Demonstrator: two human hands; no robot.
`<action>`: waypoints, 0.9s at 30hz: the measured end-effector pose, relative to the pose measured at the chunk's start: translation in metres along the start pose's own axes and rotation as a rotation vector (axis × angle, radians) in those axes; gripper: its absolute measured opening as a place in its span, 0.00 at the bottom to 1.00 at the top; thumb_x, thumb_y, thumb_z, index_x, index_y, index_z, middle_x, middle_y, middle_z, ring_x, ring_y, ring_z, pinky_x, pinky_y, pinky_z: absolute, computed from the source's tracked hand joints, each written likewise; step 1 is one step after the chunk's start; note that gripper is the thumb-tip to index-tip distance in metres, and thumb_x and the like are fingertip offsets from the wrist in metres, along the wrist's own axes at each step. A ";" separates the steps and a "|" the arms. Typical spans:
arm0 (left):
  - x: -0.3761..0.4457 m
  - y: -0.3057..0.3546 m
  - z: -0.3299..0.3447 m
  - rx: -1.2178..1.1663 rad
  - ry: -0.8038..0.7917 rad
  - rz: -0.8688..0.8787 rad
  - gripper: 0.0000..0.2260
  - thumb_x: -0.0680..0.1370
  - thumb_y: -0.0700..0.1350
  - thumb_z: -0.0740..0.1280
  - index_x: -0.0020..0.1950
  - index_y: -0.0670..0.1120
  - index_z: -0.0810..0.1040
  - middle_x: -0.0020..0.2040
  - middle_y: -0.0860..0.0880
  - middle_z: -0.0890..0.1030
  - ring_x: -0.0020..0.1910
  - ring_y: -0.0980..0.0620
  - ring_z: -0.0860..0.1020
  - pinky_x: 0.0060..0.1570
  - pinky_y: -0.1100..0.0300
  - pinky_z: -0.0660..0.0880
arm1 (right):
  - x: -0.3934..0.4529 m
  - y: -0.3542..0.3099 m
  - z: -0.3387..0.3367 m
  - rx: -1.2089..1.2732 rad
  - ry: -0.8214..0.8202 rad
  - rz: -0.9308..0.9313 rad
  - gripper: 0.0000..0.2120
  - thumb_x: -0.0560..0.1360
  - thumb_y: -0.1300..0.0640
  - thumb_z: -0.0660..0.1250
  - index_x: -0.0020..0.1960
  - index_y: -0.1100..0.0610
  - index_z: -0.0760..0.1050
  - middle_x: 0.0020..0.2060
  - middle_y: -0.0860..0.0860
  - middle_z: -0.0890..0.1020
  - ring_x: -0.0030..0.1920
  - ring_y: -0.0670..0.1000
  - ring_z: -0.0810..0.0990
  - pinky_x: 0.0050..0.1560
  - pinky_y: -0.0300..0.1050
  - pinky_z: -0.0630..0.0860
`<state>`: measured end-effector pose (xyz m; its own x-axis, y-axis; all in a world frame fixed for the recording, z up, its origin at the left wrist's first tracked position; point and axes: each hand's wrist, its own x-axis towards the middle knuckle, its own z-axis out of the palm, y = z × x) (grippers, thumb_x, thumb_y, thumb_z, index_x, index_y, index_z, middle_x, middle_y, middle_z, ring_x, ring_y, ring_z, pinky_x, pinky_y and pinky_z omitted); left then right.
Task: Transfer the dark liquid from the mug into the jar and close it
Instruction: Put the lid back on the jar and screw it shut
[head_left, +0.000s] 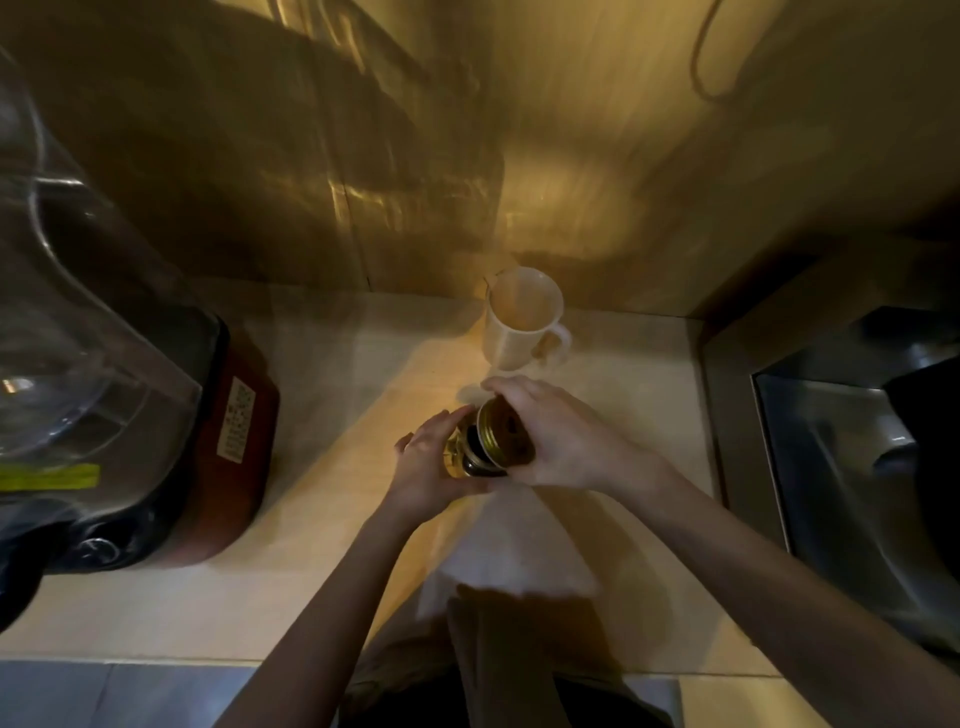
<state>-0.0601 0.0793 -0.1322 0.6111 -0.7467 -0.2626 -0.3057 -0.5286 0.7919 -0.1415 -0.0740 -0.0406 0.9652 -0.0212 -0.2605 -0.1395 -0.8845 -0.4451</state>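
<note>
Both forearms reach over the counter (623, 395). Left hand (426, 467) wraps the jar (462, 457) from the side, holding it just above white paper (498, 551). Right hand (550, 431) grips the gold lid (506, 434) at the jar's mouth. Behind them, apart, stands the white mug (519, 322).

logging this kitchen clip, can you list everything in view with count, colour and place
mug: one, white, upright at the back of the counter near the wall, looks empty
jar: one, clear glass with dark contents, tilted above the counter centre, held between both hands
lid: one, gold rim, at the jar's mouth under the right fingers
appliance: one, dark red and black with a clear top, left side of the counter
counter: one, pale beige
sink: one, steel, at right
left hand: one, gripping the jar body
right hand: one, on the lid
</note>
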 end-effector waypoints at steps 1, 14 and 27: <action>0.001 -0.001 0.000 -0.011 0.005 -0.001 0.44 0.55 0.68 0.67 0.69 0.56 0.63 0.65 0.52 0.73 0.67 0.51 0.68 0.62 0.51 0.60 | 0.003 -0.003 0.001 -0.079 -0.015 -0.023 0.41 0.64 0.48 0.76 0.71 0.56 0.61 0.66 0.53 0.70 0.66 0.55 0.69 0.66 0.49 0.67; 0.001 -0.001 -0.001 -0.014 -0.007 -0.031 0.49 0.52 0.68 0.65 0.71 0.54 0.61 0.70 0.50 0.70 0.70 0.49 0.66 0.66 0.49 0.56 | 0.018 -0.028 0.000 -0.559 -0.005 -0.030 0.33 0.64 0.41 0.73 0.62 0.60 0.72 0.55 0.56 0.78 0.54 0.57 0.76 0.57 0.51 0.68; 0.001 -0.001 -0.002 0.022 -0.003 -0.043 0.43 0.60 0.58 0.75 0.71 0.56 0.60 0.68 0.51 0.72 0.70 0.49 0.64 0.69 0.46 0.53 | 0.019 -0.047 -0.002 -0.456 0.089 0.273 0.27 0.69 0.35 0.66 0.50 0.59 0.76 0.48 0.55 0.82 0.50 0.55 0.80 0.58 0.51 0.69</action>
<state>-0.0579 0.0798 -0.1325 0.6216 -0.7246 -0.2977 -0.2955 -0.5688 0.7676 -0.1159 -0.0336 -0.0230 0.9250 -0.3009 -0.2321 -0.2973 -0.9534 0.0511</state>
